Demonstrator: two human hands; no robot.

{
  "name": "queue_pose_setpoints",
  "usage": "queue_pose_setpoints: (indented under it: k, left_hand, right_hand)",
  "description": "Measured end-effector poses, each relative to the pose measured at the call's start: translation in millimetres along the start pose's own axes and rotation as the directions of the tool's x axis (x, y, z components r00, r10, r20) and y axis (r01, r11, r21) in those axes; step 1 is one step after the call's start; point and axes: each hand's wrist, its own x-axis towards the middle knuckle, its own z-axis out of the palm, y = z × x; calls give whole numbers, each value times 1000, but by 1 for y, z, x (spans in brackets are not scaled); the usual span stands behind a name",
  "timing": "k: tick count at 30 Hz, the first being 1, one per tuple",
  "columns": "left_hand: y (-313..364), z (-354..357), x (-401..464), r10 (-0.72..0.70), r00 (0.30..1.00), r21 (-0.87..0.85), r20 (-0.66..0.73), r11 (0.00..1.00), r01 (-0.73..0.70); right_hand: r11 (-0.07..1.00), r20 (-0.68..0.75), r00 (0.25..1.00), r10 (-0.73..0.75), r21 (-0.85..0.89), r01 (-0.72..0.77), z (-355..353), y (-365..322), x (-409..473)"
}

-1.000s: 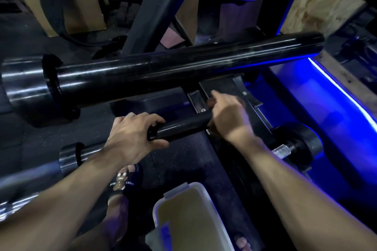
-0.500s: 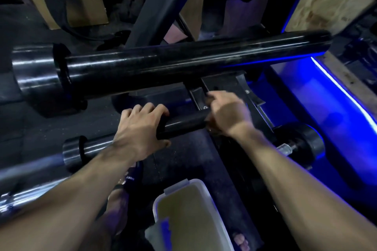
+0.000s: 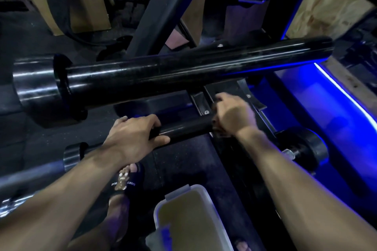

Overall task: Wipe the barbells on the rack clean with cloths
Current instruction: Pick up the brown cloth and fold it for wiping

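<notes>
The floor is dark speckled rubber matting, lit along the right by a bright blue light strip that washes that side of the room in blue. Plywood panels stand at the upper right behind the black steel rack frame, and a tan padded box sits at the upper left. A white plastic tub of murky water stands on the floor between the person's forearms, with a pale cloth at its near-left rim. A foot in a black slide sandal rests just left of the tub.

The upper barbell sleeve — thick, black and glossy — lies across the rack, its collar to the left. Below it lies the lower barbell sleeve, its collar showing behind the left wrist.

The left hand wraps over the near end of the lower sleeve, fingers curled on top and thumb beneath, grasping it. The right hand is clenched at the sleeve's far end by the rack bracket; it is motion-blurred, and whether it holds the sleeve or a cloth cannot be told.

Compared with half a second ago, the left hand has slid slightly rightward along the sleeve and its fingers lie flatter — while the right hand stays at the bracket end, now blurred.
</notes>
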Motion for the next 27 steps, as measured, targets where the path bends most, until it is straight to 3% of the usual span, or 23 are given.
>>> queue_pose_setpoints:
  k: [2, 4, 7, 9, 11, 13, 15, 18, 19, 21, 24, 26, 27]
  left_hand:
    - [-2, 2, 3, 36, 999, 9, -21, 999, -36]
    - [-2, 5, 6, 48, 998, 19, -37, 999, -47]
    - [3, 6, 8, 53, 996, 62, -72, 997, -48]
    - [4, 8, 7, 58, 997, 116, -43, 992, -53]
    - [3, 8, 6, 34, 999, 138, 25, 990, -37]
    - [-2, 5, 4, -15, 994, 82, 111, 997, 6]
    - [-10, 4, 4, -23, 989, 44, 147, 999, 16]
    - [-13, 4, 5, 8, 995, 68, 102, 998, -15]
    - [-14, 5, 6, 10, 996, 73, 92, 997, -17]
    - [-13, 2, 5, 7, 996, 54, 91, 998, -12]
    - [-13, -2, 1, 2, 996, 13, 88, 1000, -3]
    - [-16, -2, 0, 16, 997, -8, 72, 1000, -15]
    - [-18, -2, -1, 17, 998, -17, 68, 1000, -16]
  right_hand:
    - [986, -69, 987, 147, 83, -142, -1, 15, 5]
    - [995, -128, 987, 102, 10, -101, 3, -9, -3]
    - [960, -96, 956, -277, -74, 271, 30, -62, -36]
    - [912, -25, 912, -410, -12, 410, 34, -71, -44]
    - [936, -109, 936, -335, 72, 344, 25, -49, -31]
    - [979, -170, 975, -142, 124, 164, 13, -19, -11]
    - [981, -91, 991, 96, 180, -78, 2, 1, 4]
    - [963, -73, 971, 228, 166, -214, 6, -11, 7]
    - [976, -96, 976, 197, 116, -186, 9, -26, 1]
    - [999, -133, 991, -1, 40, 6, 20, -61, -23]
    - [947, -164, 955, -246, 167, 273, 31, -75, -49]
    - [949, -145, 964, -222, 194, 248, 27, -48, -32]
    - [968, -111, 985, -132, 200, 153, 21, -31, -20]
